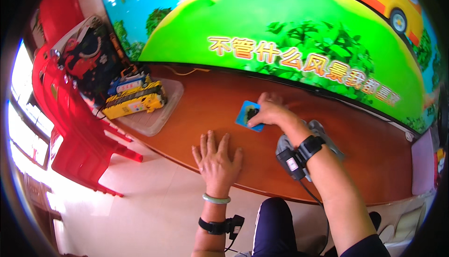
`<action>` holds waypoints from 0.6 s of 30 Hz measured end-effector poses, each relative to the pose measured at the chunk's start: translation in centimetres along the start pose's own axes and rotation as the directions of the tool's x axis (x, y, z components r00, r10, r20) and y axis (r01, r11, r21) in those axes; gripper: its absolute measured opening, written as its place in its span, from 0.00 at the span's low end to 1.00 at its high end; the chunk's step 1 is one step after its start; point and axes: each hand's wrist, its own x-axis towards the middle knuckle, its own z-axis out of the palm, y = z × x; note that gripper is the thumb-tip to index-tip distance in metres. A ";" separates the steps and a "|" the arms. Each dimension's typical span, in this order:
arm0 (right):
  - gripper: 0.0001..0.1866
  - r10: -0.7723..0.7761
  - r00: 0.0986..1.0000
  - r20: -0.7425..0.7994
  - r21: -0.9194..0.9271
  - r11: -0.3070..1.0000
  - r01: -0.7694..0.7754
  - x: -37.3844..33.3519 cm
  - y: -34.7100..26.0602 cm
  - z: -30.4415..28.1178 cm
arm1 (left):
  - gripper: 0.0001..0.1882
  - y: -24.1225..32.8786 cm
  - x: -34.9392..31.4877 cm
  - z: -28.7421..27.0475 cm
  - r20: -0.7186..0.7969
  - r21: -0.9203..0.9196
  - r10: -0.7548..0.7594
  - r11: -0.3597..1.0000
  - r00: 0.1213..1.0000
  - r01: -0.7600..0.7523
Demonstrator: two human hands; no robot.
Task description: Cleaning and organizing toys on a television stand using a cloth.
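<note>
My left hand (216,160) lies flat, palm down, on the brown wooden cabinet top (355,154) near its front edge, fingers spread, holding nothing. My right hand (268,112) reaches further in and presses a small blue card or packet (244,113) with a dark picture on it against the wood, thumb and fingers on its right side. A grey cloth (322,131) lies under my right forearm. Both wrists carry black bands with small devices; the left also wears a pale green bangle.
A large lit screen (299,37) showing a green cartoon scene stands along the back of the cabinet. At the left, a yellow and blue toy vehicle (133,99) rests on a clear plastic lid (159,112). Red plastic chairs (70,117) stand at the far left on the pale tiled floor.
</note>
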 end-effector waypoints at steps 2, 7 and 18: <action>0.50 -0.070 0.987 -0.143 0.094 0.992 0.084 -0.5 0.1 1.4 | 0.26 -0.4 -0.2 0.0 -0.008 0.046 -0.022 0.999 1.000 0.022; 0.34 -0.166 0.901 -0.402 0.322 0.895 0.309 -2.2 3.9 1.7 | 0.26 1.8 0.4 1.1 0.018 0.026 0.017 1.000 1.000 -0.018; 0.21 -0.158 0.563 -0.811 0.047 0.942 0.333 -23.7 27.4 -8.7 | 0.31 1.9 1.5 3.5 0.264 0.269 -0.029 0.962 0.964 -0.045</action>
